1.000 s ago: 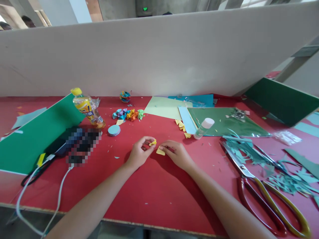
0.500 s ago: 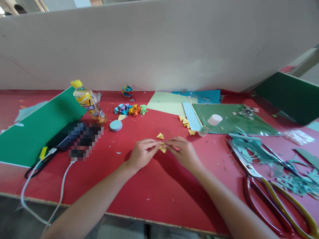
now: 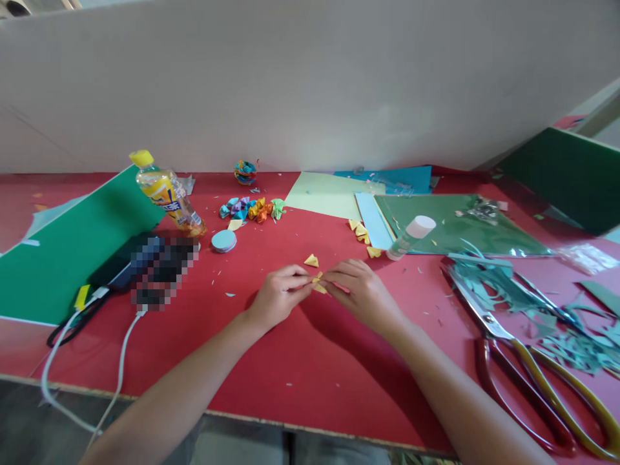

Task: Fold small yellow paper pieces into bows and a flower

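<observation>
Between my fingertips is a small yellow folded paper piece [image 3: 319,285], partly covered by them. My left hand [image 3: 281,294] pinches it from the left, and my right hand [image 3: 358,290] pinches it from the right. Just beyond my hands lies another yellow folded paper piece [image 3: 311,260], touched by neither. Farther right rests a short row of yellow folded pieces [image 3: 359,229] beside a leaning glue stick [image 3: 411,237]. Toward the back left sits a cluster of colourful folded paper pieces [image 3: 252,209], with a stack of light blue paper discs [image 3: 223,241] in front.
Large scissors [image 3: 489,326] lie at the right by teal paper scraps [image 3: 504,284]. A drink bottle [image 3: 169,197] leans at the left, near a black device with white cables [image 3: 123,342]. Green sheets [image 3: 436,223] lie at the back right. A multicoloured paper ball [image 3: 245,172] sits near the wall.
The held yellow piece has turned slightly between my fingertips. Both hands stay in nearly the same place, and the view has shifted a little.
</observation>
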`<state>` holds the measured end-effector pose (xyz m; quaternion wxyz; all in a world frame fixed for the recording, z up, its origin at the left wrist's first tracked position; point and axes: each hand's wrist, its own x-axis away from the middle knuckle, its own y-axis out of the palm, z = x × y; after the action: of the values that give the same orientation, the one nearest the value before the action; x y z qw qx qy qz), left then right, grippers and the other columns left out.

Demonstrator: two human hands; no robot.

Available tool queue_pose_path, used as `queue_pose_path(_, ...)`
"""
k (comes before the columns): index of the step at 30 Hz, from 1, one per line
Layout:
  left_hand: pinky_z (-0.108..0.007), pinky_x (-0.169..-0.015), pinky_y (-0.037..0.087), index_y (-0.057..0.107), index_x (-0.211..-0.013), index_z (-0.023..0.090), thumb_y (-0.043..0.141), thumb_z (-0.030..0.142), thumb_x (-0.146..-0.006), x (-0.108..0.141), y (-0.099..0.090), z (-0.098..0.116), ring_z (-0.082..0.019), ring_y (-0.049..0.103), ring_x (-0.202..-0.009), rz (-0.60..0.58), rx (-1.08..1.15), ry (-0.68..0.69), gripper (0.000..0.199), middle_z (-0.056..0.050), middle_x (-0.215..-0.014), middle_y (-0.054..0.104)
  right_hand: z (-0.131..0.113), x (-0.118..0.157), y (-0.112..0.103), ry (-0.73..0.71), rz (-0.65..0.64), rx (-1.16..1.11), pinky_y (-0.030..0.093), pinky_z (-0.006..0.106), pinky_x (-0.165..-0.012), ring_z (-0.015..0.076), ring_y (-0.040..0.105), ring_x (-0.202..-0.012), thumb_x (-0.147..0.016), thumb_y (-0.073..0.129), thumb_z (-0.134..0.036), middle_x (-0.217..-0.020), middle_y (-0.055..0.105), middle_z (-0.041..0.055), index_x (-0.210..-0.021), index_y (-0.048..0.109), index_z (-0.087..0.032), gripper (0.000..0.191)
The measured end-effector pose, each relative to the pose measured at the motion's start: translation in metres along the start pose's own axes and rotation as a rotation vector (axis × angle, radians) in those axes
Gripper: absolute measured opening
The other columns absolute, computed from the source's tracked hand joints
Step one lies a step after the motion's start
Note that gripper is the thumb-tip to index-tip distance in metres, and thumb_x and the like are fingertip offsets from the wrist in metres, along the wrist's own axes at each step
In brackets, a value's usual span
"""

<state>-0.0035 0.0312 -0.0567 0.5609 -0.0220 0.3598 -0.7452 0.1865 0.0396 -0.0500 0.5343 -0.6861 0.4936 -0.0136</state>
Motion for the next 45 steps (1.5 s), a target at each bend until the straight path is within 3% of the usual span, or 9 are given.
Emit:
queue_pose_path(5, -0.021, -0.052, 0.039, 0.069, -0.074, 0.018, 0.058, 0.031, -0.078, 0.0, -0.001, 0.002, -0.01, 0.052, -0.058, -0.007, 0.086, -0.065, 0.018, -0.003, -0.07, 0.06, -0.003, 0.001, -0.001, -0.015, -0.034, -0.016, 0.037, 0.03, -0.069, 0.0166, 0.052, -0.072, -0.086, 0.049, -0.02, -0.079, 0.065, 0.0054, -0.083, 0.063, -0.019, 0.015)
queue_pose_path(14, -0.021, -0.055, 0.042, 0.066, -0.062, 0.015, 0.068, 0.024, -0.068, -0.003, -0.002, 0.005, -0.01, 0.054, -0.059, -0.049, 0.234, -0.172, 0.011, -0.002, -0.064, 0.06, -0.016, 0.001, 0.002, 0.063, -0.043, -0.023, 0.038, 0.031, -0.068, 0.0162, 0.053, -0.067, -0.084, 0.05, -0.017, -0.072, 0.065, 0.0033, -0.077, 0.066, -0.02, 0.018)
queue_pose_path(20, -0.022, -0.053, 0.047, 0.066, -0.06, 0.015, 0.073, 0.028, -0.061, -0.006, -0.007, 0.005, -0.009, 0.055, -0.053, -0.322, 0.72, -0.41, 0.015, 0.0, -0.062, 0.06, -0.018, -0.002, -0.017, 0.199, 0.078, -0.417, 0.046, 0.024, -0.065, 0.0139, 0.059, -0.075, -0.083, 0.052, -0.019, -0.084, 0.063, 0.0045, -0.09, 0.066, -0.021, 0.016)
queue_pose_path(25, -0.022, -0.048, 0.051, 0.063, -0.057, 0.012, 0.078, 0.031, -0.054, 0.002, -0.003, 0.002, -0.009, 0.055, -0.047, -0.562, 0.959, -0.612, 0.024, 0.0, -0.053, 0.058, -0.018, 0.0, -0.019, 0.053, -0.241, -0.737, 0.049, 0.022, -0.069, 0.0111, 0.059, -0.081, -0.086, 0.047, -0.014, -0.098, 0.059, 0.0062, -0.099, 0.066, -0.024, 0.025)
queue_pose_path(28, -0.02, -0.044, 0.05, 0.063, -0.06, 0.009, 0.081, 0.035, -0.047, 0.003, -0.002, 0.0, -0.008, 0.054, -0.045, -0.672, 1.012, -0.692, 0.034, 0.001, -0.051, 0.058, -0.02, 0.001, -0.018, 0.012, -0.312, -0.834, 0.048, 0.022, -0.072, 0.0108, 0.059, -0.082, -0.086, 0.047, -0.012, -0.094, 0.061, 0.0068, -0.098, 0.067, -0.022, 0.025)
queue_pose_path(32, -0.017, -0.04, 0.047, 0.065, -0.066, 0.008, 0.081, 0.039, -0.044, 0.002, -0.004, -0.001, -0.009, 0.056, -0.047, -0.723, 1.127, -0.69, 0.041, -0.001, -0.057, 0.06, -0.022, -0.001, -0.019, 0.064, -0.293, -0.849, 0.048, 0.02, -0.071, 0.009, 0.06, -0.077, -0.085, 0.048, -0.011, -0.087, 0.064, 0.0056, -0.102, 0.065, -0.02, 0.026)
queue_pose_path(36, -0.015, -0.042, 0.046, 0.067, -0.07, 0.01, 0.078, 0.031, -0.055, 0.002, -0.005, -0.003, -0.008, 0.057, -0.051, -0.702, 1.155, -0.634, 0.028, 0.0, -0.061, 0.06, -0.023, -0.002, -0.018, 0.105, -0.242, -0.845, 0.048, 0.02, -0.07, 0.0095, 0.06, -0.076, -0.082, 0.054, -0.012, -0.086, 0.065, 0.0046, -0.099, 0.066, -0.02, 0.022)
queue_pose_path(39, -0.014, -0.043, 0.043, 0.064, -0.06, 0.01, 0.077, 0.026, -0.058, 0.003, -0.005, -0.004, -0.006, 0.055, -0.05, -0.724, 1.123, -0.597, 0.021, 0.001, -0.058, 0.059, -0.025, -0.001, -0.017, 0.062, -0.253, -0.877, 0.049, 0.021, -0.069, 0.0099, 0.061, -0.076, -0.083, 0.051, -0.01, -0.087, 0.064, 0.0052, -0.098, 0.066, -0.02, 0.023)
queue_pose_path(45, -0.015, -0.043, 0.041, 0.063, -0.057, 0.01, 0.08, 0.034, -0.049, 0.004, -0.004, -0.002, -0.005, 0.05, -0.045, -0.785, 1.028, -0.603, 0.03, 0.001, -0.053, 0.058, -0.03, 0.003, -0.015, 0.031, -0.29, -0.882, 0.049, 0.022, -0.07, 0.0107, 0.061, -0.078, -0.082, 0.046, -0.002, -0.087, 0.063, 0.0064, -0.097, 0.066, -0.018, 0.029)
